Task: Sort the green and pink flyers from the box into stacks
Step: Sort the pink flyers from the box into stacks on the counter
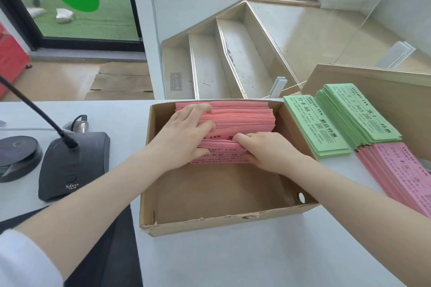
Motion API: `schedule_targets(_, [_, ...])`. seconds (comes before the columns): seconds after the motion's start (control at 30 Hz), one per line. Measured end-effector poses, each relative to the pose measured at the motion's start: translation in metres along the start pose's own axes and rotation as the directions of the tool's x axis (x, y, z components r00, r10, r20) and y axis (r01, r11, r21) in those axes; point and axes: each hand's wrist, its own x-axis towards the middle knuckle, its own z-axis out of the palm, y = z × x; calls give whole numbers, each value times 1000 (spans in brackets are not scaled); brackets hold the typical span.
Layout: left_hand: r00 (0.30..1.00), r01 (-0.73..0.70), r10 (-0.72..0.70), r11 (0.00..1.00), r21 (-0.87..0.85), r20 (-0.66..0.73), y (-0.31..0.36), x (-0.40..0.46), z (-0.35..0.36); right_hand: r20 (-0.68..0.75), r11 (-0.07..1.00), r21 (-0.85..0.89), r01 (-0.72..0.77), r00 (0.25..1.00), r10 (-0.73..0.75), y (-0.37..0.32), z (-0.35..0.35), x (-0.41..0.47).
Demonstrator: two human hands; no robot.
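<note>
Both hands, left hand (186,133) and right hand (268,151), grip pink flyers (245,116) inside a cardboard box (210,223); green stacks (338,119) lie right.

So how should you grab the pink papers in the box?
Probably from above, one hand at each short end of the pink flyers. They sit loose in the far end of the box, open at the top, with its walls blocking the sides.

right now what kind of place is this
Probably a gym's front desk: a desk microphone on the counter, stacks of green flyers and pink flyers with printed prices, and a glass door beyond.
</note>
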Motion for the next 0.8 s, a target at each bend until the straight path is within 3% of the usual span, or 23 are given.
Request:
schedule_targets(0.1, [999,-9,12,999,-52,46,0,0,-2,44,998,-24,-51,998,52,-4,-5,2])
schedule_targets(0.2, [987,161,-153,945,-284,50,2,-3,-10,28,993,47,-108,994,106,-2,-22,-1])
schedule_targets(0.23, [969,236,-248,885,-401,23,4,-4,-17,9,987,99,-129,992,129,-1,-28,-5])
schedule_targets(0.3, [893,363,-448,663,-655,41,10,-7,-32,-34,957,241,-159,985,172,-1,-44,-14])
schedule_targets(0.37, [837,347,-538,387,-854,97,23,-14,-45,-66,924,349,-159,979,193,0,-59,-24])
schedule_targets(0.4, [832,315,-548,334,-889,89,30,-20,-49,-78,918,366,-152,978,193,-1,-67,-28])
schedule_targets(0.6, [817,150,-548,498,-854,-177,91,-64,-79,-256,952,300,-64,956,145,-23,-115,-72])
schedule_targets(0.7, [787,109,-577,478,-871,-218,132,-86,-84,-275,967,234,-100,947,165,-40,-126,-119])
schedule_targets(0.8, [786,88,-587,414,-906,-192,170,-110,-72,-151,950,258,-176,964,220,-45,-116,-172])
